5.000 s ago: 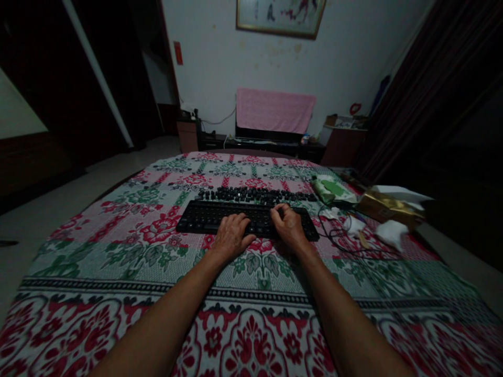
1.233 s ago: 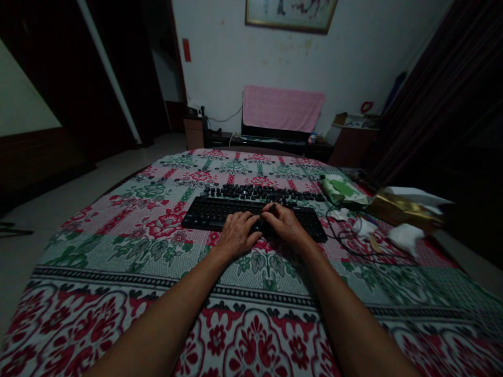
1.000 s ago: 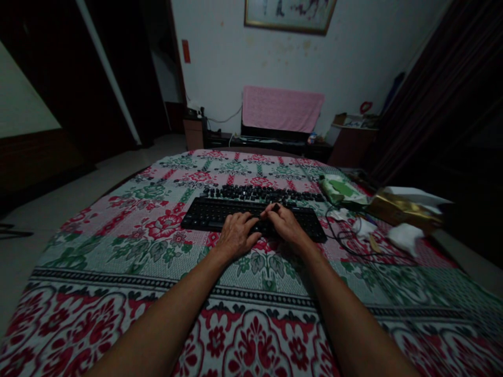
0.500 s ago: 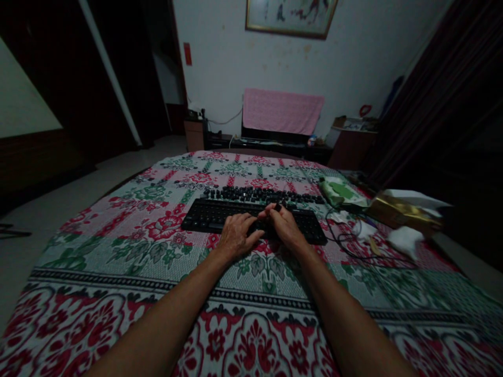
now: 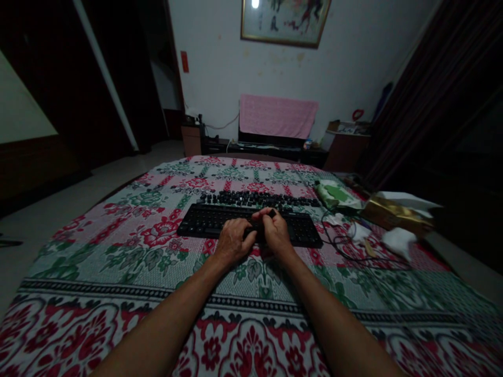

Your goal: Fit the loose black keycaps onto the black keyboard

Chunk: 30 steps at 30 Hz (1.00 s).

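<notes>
A black keyboard [image 5: 200,222] lies across the middle of a bed with a red and green flowered cover [image 5: 118,246]. Just behind it runs a row of loose black keycaps [image 5: 251,199]. My left hand [image 5: 231,244] rests on the keyboard's front edge with its fingers bent down onto it. My right hand [image 5: 276,232] is right beside it, touching it, and its thumb and fingers pinch a small black keycap [image 5: 271,213] over the middle of the keyboard.
Right of the keyboard lie a green and white packet [image 5: 334,193], a tangled black cable [image 5: 346,246], a gold box [image 5: 393,214] and white tissue [image 5: 396,242]. A low cabinet draped with pink cloth [image 5: 277,115] stands against the far wall.
My right hand has drawn left along the keyboard and now touches my left hand. The pinched black piece stays in its fingers. The view has tipped slightly down.
</notes>
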### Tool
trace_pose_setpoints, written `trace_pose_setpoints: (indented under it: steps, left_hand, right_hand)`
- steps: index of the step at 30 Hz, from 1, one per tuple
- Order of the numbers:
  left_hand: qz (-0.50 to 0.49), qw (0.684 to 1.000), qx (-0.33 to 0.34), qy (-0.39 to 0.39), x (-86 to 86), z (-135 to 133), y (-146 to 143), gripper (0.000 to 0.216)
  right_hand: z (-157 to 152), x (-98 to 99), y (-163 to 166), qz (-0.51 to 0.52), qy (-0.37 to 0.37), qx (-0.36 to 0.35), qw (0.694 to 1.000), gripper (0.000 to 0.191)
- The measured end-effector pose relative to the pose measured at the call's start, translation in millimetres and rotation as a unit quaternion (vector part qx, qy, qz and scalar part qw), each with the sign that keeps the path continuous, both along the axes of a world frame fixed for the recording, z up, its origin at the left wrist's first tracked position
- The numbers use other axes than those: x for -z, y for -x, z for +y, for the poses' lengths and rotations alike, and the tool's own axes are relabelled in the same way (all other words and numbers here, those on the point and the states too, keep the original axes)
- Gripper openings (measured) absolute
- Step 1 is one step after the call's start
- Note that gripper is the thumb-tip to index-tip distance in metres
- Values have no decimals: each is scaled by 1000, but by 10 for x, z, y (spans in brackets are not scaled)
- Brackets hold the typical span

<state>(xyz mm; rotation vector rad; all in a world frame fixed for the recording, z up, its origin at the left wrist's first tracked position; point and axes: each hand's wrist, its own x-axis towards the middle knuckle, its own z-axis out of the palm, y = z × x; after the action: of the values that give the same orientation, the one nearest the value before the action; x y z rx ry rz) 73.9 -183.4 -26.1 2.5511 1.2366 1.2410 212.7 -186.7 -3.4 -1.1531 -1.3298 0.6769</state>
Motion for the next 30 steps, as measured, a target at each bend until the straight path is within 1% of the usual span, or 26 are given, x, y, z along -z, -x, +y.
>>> trace_pose_setpoints:
  steps: [3,4,5,7,9,11,14,20,25,28,30]
  left_hand:
    - [-15,1000,-14,5,-18,1,7,15]
    - [-20,1000,-19,7,-21,4,12,15]
    - [-24,999,-23,10,-20,8,17,15]
    - [-30,999,-28,14,-11,20,27,16]
    - [-26,999,-26,16,5,34,34,17]
    - [-17,999,-24,14,22,45,39,18]
    - [1,1000,-17,11,37,52,46,19]
    - [6,1000,-8,6,62,65,48,19]
    - [6,1000,6,5,70,71,41,20]
    - [-19,1000,-6,1,60,71,43,24]
    - [-36,999,-27,-4,58,75,48,28]
  right_hand:
    - [36,-24,-118,65,3,52,997,15]
    - [36,-32,-160,60,5,68,996,17]
    - [28,-40,-198,26,10,70,997,17]
    - [-5,-55,-251,-88,2,46,995,18]
    - [-43,-60,-268,-183,-29,-5,983,19]
    - [-67,-54,-262,-241,-56,-54,967,21]
    - [-60,-26,-262,-285,-63,-85,953,22]
    - [-17,15,-335,-328,-36,-79,941,26]
    - [-62,-31,-344,-347,-8,-82,934,23]
    - [-27,-92,-391,-347,-8,-78,934,22]
    - [71,-135,-459,-345,-6,-53,937,22]
